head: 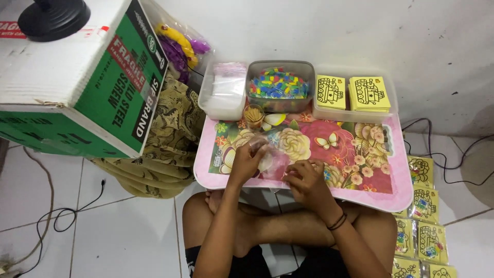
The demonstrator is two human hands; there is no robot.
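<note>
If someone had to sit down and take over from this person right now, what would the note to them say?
Left hand and right hand both pinch a clear plastic bag over the floral lap table.

Along the table's far edge: a tub of empty bags, a tub of coloured pieces, a tray of yellow picture cards, a small cup of sticks.

Done: filled packets lie on the floor, right.

Left: the bag in hand; its contents cannot be made out.
</note>
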